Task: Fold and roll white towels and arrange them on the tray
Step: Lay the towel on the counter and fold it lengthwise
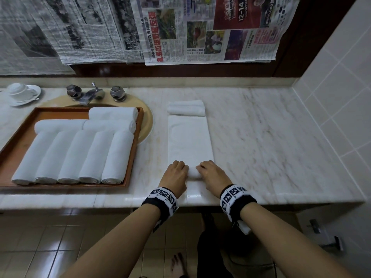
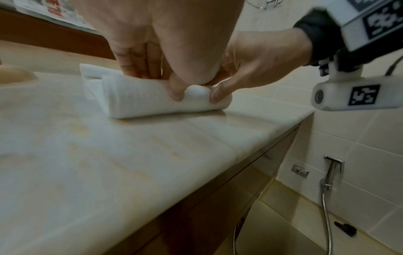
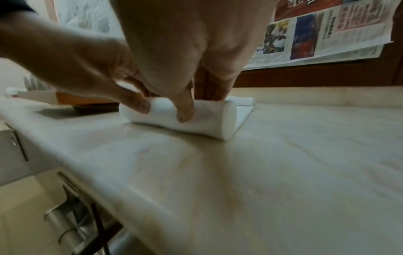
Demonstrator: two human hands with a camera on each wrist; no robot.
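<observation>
A long white towel [image 1: 189, 141] lies flat on the marble counter, and its near end is rolled into a small roll [image 1: 193, 173]. My left hand [image 1: 177, 171] and right hand [image 1: 210, 171] grip this roll side by side, fingers over the top and thumbs behind. The left wrist view shows the roll [image 2: 148, 103] under both thumbs, as does the right wrist view [image 3: 209, 120]. A folded white towel [image 1: 186, 108] sits at the strip's far end. The wooden tray [image 1: 60, 114] at left holds several rolled towels [image 1: 70, 157].
The tray sits over a beige sink basin [image 1: 147, 125] with a metal faucet [image 1: 88, 95] behind it. A cup and saucer [image 1: 22, 93] stand at the far left. Newspapers [image 1: 200, 31] hang on the back wall. A tiled wall [image 1: 331, 117] bounds the counter on the right.
</observation>
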